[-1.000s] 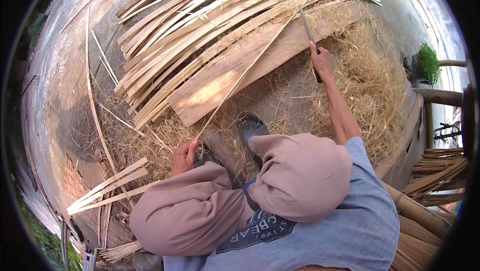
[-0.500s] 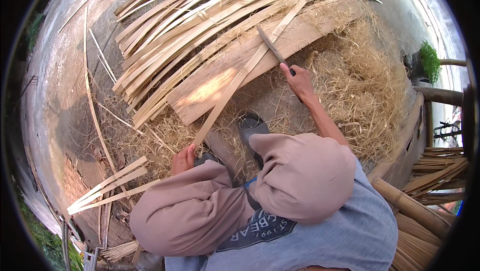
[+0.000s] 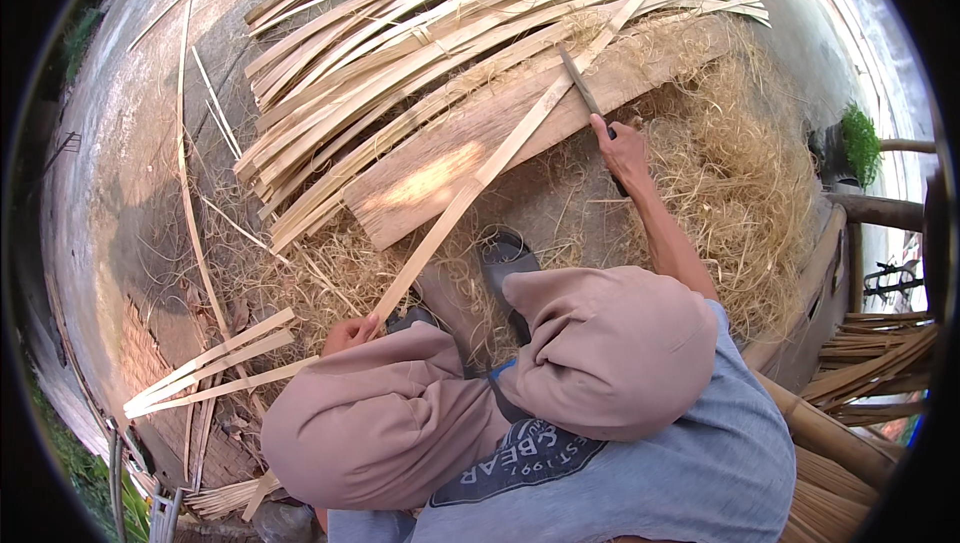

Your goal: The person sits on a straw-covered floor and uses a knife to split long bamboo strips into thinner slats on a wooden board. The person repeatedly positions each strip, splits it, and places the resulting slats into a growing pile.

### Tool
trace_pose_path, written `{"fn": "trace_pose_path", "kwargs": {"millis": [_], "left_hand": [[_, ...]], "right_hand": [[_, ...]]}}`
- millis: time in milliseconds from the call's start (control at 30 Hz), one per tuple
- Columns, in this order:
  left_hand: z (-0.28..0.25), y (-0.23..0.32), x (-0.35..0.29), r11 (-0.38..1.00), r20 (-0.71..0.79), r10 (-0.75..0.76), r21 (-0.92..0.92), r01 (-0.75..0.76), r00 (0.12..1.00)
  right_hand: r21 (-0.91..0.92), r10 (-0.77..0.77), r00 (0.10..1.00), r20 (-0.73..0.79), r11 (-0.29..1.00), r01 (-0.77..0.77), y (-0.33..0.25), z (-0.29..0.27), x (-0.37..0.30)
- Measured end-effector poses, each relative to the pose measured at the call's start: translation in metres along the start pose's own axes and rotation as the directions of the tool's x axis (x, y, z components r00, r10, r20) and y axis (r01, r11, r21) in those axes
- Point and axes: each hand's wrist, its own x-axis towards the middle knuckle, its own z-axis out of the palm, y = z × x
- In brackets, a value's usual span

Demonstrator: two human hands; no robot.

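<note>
Head view shows the right hand (image 3: 622,148) with its fingers (image 3: 603,129) clamped on the handle of a knife (image 3: 580,83); the dark blade runs up and to the left from the fist and lies against a long bamboo strip (image 3: 500,158). The left hand (image 3: 350,333) has its fingers wrapped around the strip's near end, just beside the person's knee. From that grip the strip slants up and to the right, crosses a flat wooden plank (image 3: 440,168) and reaches into the far pile of splints. The knife meets it about where it passes over the plank's far edge.

The plank lies on the ground, tilted across the middle of the picture, with a heap of long pale bamboo splints (image 3: 420,53) fanned over its left and upper side. Fine straw-like shavings (image 3: 740,173) cover the ground to the right of the plank and in front of the person's shoe (image 3: 505,258). A few shorter split pieces (image 3: 210,368) lie together at the lower left, well apart from the plank. Single thin slivers (image 3: 185,143) rest on the bare concrete at the left. More bamboo stands bundled at the lower right edge (image 3: 870,353).
</note>
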Motion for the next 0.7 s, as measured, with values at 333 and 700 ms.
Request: {"fn": "trace_pose_path", "kwargs": {"millis": [333, 700], "left_hand": [[0.054, 0.065, 0.067, 0.994, -0.091, 0.104, -0.009, -0.105, 0.99], [0.014, 0.029, 0.024, 0.991, 0.002, -0.01, -0.132, 0.01, 1.0]], "right_hand": [[0.115, -0.153, 0.951, 0.268, 0.985, 0.126, -0.068, 0.043, -0.121], [0.07, -0.008, 0.99, 0.14, 0.998, -0.002, -0.009, -0.008, -0.013]]}}
